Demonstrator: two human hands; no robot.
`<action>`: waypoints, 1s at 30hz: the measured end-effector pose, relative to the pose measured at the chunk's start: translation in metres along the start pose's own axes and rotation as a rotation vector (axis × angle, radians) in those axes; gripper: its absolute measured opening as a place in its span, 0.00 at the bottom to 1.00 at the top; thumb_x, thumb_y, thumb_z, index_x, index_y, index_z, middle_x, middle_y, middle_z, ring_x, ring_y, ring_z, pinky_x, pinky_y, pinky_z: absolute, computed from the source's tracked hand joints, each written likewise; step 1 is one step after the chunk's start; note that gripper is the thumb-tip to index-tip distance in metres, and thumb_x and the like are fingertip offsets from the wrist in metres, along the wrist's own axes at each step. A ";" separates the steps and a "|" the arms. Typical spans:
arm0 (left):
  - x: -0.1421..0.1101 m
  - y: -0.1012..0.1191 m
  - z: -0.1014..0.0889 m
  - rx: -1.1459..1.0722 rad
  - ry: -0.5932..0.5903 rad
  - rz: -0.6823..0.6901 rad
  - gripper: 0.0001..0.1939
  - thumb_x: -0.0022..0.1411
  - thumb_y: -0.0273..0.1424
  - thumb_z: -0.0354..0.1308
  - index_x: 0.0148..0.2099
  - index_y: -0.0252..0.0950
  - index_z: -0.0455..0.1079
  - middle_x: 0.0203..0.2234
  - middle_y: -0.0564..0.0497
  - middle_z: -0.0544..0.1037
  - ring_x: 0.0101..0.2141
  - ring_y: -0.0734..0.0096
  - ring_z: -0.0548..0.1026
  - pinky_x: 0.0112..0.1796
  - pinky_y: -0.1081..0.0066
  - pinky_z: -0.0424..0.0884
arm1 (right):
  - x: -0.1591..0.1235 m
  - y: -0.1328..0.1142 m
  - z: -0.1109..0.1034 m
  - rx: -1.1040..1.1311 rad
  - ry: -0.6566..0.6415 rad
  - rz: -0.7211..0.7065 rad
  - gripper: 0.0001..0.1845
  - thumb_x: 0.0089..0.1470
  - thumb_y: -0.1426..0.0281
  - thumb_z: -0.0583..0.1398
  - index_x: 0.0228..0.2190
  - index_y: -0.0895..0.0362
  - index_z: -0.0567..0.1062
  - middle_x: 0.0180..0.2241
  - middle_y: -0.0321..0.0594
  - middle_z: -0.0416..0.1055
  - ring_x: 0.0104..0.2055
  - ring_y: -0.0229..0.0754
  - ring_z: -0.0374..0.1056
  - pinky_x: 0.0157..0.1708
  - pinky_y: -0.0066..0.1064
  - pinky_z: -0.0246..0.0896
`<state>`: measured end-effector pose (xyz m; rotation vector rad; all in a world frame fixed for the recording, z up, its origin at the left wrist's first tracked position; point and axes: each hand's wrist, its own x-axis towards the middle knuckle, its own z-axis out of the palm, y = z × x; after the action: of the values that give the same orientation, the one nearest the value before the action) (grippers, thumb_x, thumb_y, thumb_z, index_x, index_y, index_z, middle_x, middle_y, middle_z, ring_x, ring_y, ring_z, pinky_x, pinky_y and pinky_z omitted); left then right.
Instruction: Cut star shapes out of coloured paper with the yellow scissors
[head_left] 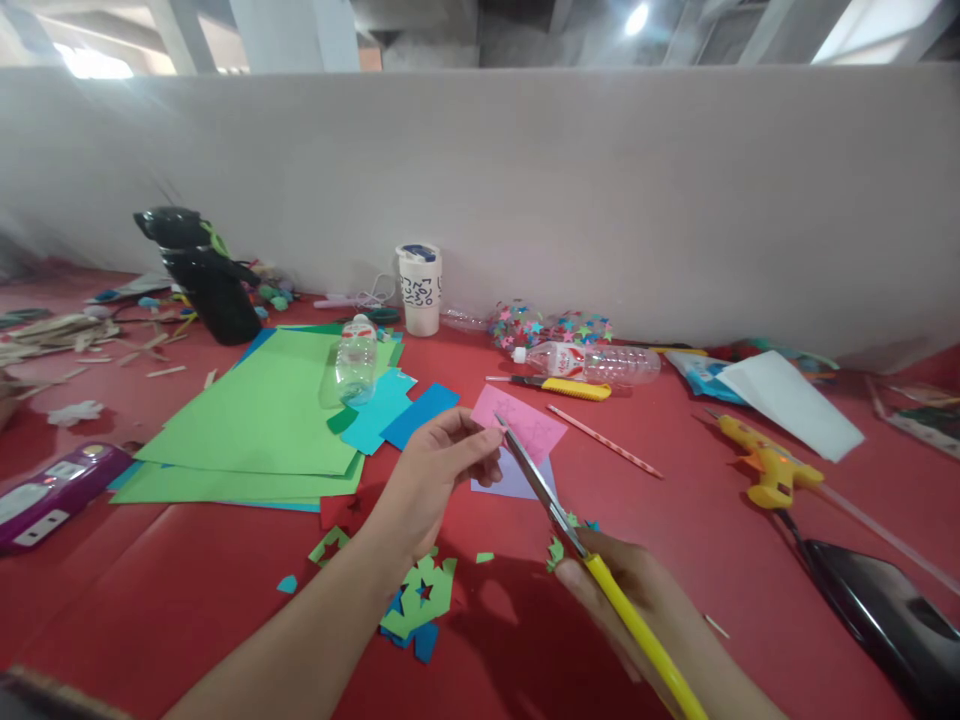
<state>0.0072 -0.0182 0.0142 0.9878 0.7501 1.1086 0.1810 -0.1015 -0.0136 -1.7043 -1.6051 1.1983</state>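
Note:
My left hand (439, 470) pinches the near corner of a pink paper sheet (525, 425) with star outlines drawn on it, held just above the red table (675, 520). My right hand (637, 600) grips yellow-handled scissors (570, 530), whose blades point up-left and meet the pink sheet's edge beside my left fingers. A pale lilac sheet (517, 480) lies under the pink one. Green and blue paper scraps (420, 600), one with a star-shaped hole, lie below my hands.
Stacked green sheets (262, 420) with a clear bottle (354, 362) lie left, blue pieces (409, 412) beside them. Behind are a white cup (420, 290), a second bottle (592, 362), a yellow cutter (570, 388), a pencil (604, 440). A yellow glue gun (765, 465) and dark device (885, 610) sit right.

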 end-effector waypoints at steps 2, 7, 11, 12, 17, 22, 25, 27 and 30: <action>0.001 0.001 -0.001 -0.013 0.032 0.009 0.06 0.53 0.28 0.61 0.28 0.34 0.67 0.18 0.57 0.71 0.20 0.81 0.69 0.26 0.77 0.64 | 0.000 0.000 -0.001 -0.005 0.000 0.000 0.22 0.52 0.48 0.53 0.22 0.52 0.58 0.12 0.23 0.48 0.11 0.32 0.48 0.09 0.24 0.42; 0.001 0.003 -0.003 -0.048 0.016 -0.019 0.07 0.53 0.29 0.61 0.29 0.34 0.66 0.20 0.55 0.74 0.22 0.78 0.72 0.28 0.75 0.66 | 0.000 0.002 -0.002 -0.029 -0.006 -0.022 0.21 0.54 0.50 0.52 0.21 0.51 0.56 0.11 0.23 0.48 0.10 0.31 0.47 0.10 0.24 0.40; 0.001 0.001 -0.002 -0.059 -0.017 -0.045 0.07 0.53 0.29 0.62 0.30 0.34 0.67 0.21 0.55 0.73 0.22 0.79 0.71 0.28 0.76 0.66 | 0.003 0.007 0.002 -0.063 0.028 -0.017 0.22 0.51 0.47 0.52 0.22 0.52 0.59 0.16 0.25 0.48 0.11 0.31 0.48 0.10 0.24 0.38; 0.001 0.001 -0.002 -0.061 -0.011 -0.040 0.06 0.52 0.29 0.62 0.29 0.33 0.67 0.21 0.55 0.72 0.22 0.80 0.71 0.28 0.76 0.66 | 0.004 0.008 0.003 -0.077 0.041 -0.028 0.23 0.50 0.47 0.52 0.22 0.53 0.59 0.16 0.26 0.48 0.11 0.31 0.47 0.10 0.25 0.38; 0.002 0.003 -0.003 -0.093 -0.006 -0.034 0.06 0.51 0.26 0.61 0.27 0.34 0.66 0.19 0.56 0.73 0.21 0.79 0.72 0.27 0.77 0.67 | 0.005 0.013 0.002 -0.072 0.015 -0.090 0.24 0.51 0.45 0.51 0.22 0.53 0.58 0.18 0.25 0.46 0.12 0.29 0.45 0.11 0.24 0.34; 0.003 0.007 -0.004 -0.063 0.005 -0.074 0.07 0.51 0.26 0.60 0.27 0.35 0.63 0.19 0.54 0.75 0.19 0.76 0.73 0.24 0.75 0.68 | 0.000 0.009 -0.005 0.052 -0.125 -0.065 0.26 0.50 0.42 0.49 0.24 0.52 0.58 0.12 0.23 0.49 0.11 0.30 0.46 0.10 0.23 0.40; 0.003 0.008 -0.006 -0.057 0.022 -0.071 0.07 0.50 0.26 0.61 0.29 0.35 0.64 0.18 0.55 0.74 0.18 0.78 0.71 0.23 0.76 0.66 | -0.003 0.005 -0.006 0.127 -0.115 -0.031 0.26 0.50 0.42 0.50 0.23 0.52 0.58 0.11 0.23 0.50 0.11 0.30 0.46 0.11 0.22 0.42; 0.003 0.008 -0.006 -0.061 0.056 -0.062 0.07 0.49 0.27 0.62 0.29 0.34 0.66 0.17 0.55 0.73 0.18 0.80 0.70 0.23 0.78 0.65 | -0.006 0.001 -0.005 0.144 -0.084 -0.017 0.25 0.50 0.44 0.51 0.23 0.52 0.57 0.11 0.22 0.50 0.11 0.30 0.46 0.11 0.21 0.43; 0.004 0.007 -0.007 -0.056 0.087 -0.063 0.06 0.49 0.28 0.63 0.28 0.33 0.69 0.17 0.56 0.71 0.18 0.83 0.67 0.23 0.79 0.63 | -0.009 -0.005 -0.003 0.144 -0.048 -0.001 0.22 0.51 0.47 0.51 0.23 0.53 0.57 0.12 0.22 0.49 0.11 0.29 0.46 0.12 0.21 0.42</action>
<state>-0.0003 -0.0115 0.0182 0.8674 0.8109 1.1176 0.1818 -0.1082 -0.0054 -1.5958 -1.5076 1.3298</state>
